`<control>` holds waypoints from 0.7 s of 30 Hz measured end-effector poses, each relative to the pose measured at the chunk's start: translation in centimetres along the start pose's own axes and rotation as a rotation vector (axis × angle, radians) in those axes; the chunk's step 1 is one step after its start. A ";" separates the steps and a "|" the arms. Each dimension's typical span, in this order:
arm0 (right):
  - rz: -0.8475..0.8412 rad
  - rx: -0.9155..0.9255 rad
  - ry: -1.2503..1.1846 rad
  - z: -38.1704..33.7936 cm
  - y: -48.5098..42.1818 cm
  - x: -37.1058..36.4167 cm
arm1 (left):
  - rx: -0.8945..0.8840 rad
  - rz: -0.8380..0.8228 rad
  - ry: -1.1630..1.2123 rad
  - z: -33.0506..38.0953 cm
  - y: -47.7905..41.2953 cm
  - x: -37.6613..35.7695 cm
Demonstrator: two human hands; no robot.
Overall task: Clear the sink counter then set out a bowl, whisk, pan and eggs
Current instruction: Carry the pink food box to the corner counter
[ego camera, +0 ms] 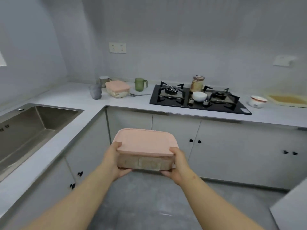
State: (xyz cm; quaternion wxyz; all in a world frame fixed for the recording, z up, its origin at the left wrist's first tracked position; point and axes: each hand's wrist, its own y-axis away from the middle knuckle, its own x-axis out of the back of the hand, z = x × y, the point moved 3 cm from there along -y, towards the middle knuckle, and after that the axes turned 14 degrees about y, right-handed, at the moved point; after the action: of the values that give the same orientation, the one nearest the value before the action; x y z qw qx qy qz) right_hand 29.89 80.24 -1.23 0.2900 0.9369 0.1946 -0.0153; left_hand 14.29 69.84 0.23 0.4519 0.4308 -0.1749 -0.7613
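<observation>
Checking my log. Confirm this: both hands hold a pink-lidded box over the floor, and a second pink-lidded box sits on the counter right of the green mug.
One error: the head view shows the second box sitting left of the green mug, not right. The rest holds: left hand and right hand hold the carried box over the floor.

Nothing reads clearly; dark marks on the sink [20, 130] wall may be letters, too blurred to tell

Sink [54, 120] left; bowl [199, 96] seemingly on hob [166, 103]
</observation>
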 end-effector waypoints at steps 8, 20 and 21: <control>0.209 0.052 -0.193 -7.7 -9.5 11.0 | 0.127 -0.164 -0.155 -5.7 -9.7 -17.1; 0.541 0.105 -0.385 -17.0 -18.6 27.0 | 0.264 -0.391 -0.457 -16.4 -17.1 -40.2; 0.564 0.109 -0.399 -17.5 -19.1 28.8 | 0.278 -0.410 -0.485 -17.9 -17.4 -41.9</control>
State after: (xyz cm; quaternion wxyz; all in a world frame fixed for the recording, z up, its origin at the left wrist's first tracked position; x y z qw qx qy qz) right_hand 47.86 114.53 -1.02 0.2647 0.9465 -0.1337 -0.1276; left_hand 28.70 116.44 -0.49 0.1716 0.3210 -0.2891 -0.8854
